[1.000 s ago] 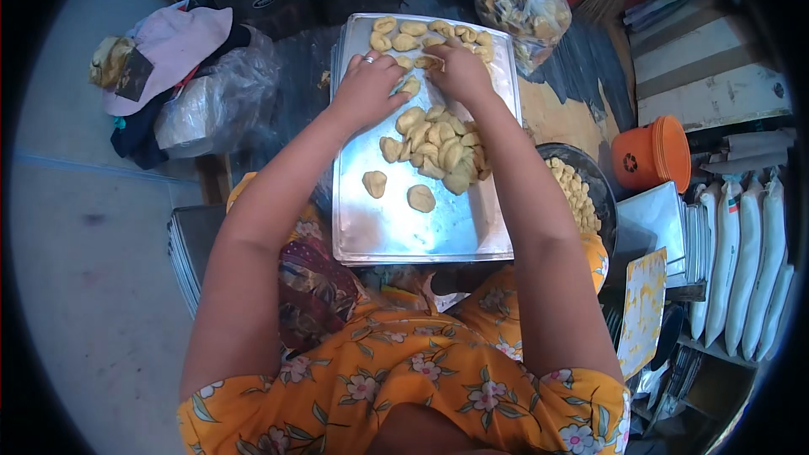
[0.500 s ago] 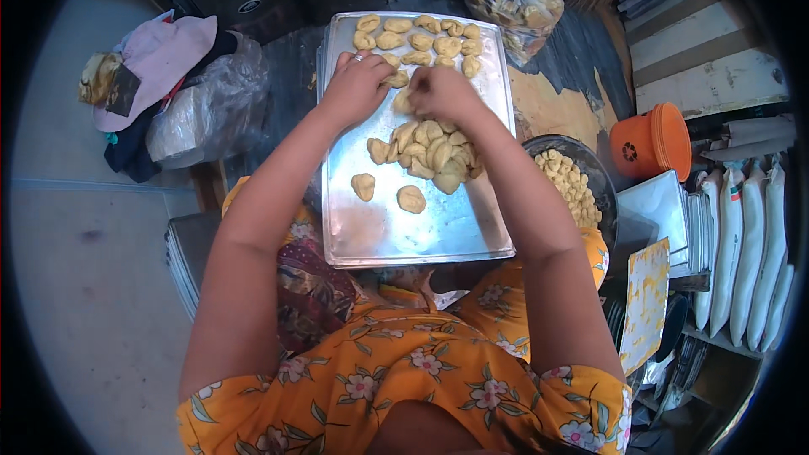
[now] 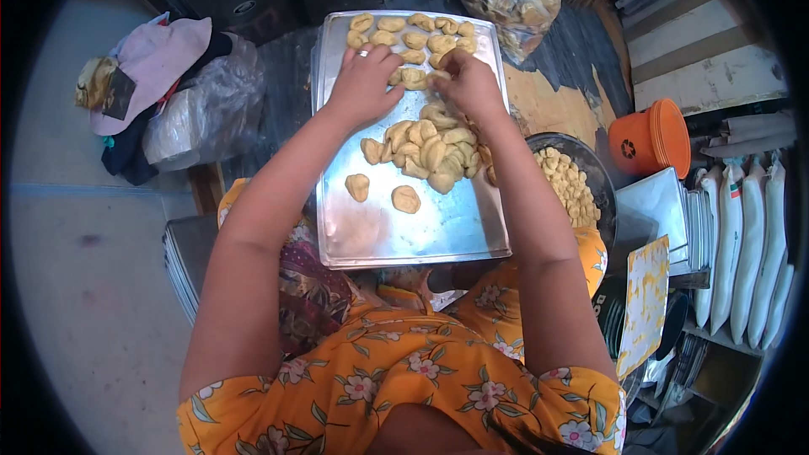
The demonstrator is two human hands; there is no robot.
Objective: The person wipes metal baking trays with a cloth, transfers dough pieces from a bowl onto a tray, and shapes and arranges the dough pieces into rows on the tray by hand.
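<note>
A metal baking tray lies before me with rows of shaped dough pieces along its far end. In the middle sits a heap of soft yellowish dough pieces, with two single pieces, one of them a round dough piece, nearer to me. My left hand, a ring on one finger, rests at the tray's left side with fingers stretched forward beside the front row. A dough piece is pinched in my right hand, at the right end of that row. My right fingertips are partly hidden.
To the right stand a dark basin of small dough lumps, an orange bucket and stacked trays. A filled clear plastic bag sits beyond the tray. Hats and plastic wrap lie at left.
My right hand has moved forward and right from above the heap to the front row. A dough piece now lies between my hands in that row. My left hand stays nearly in place.
</note>
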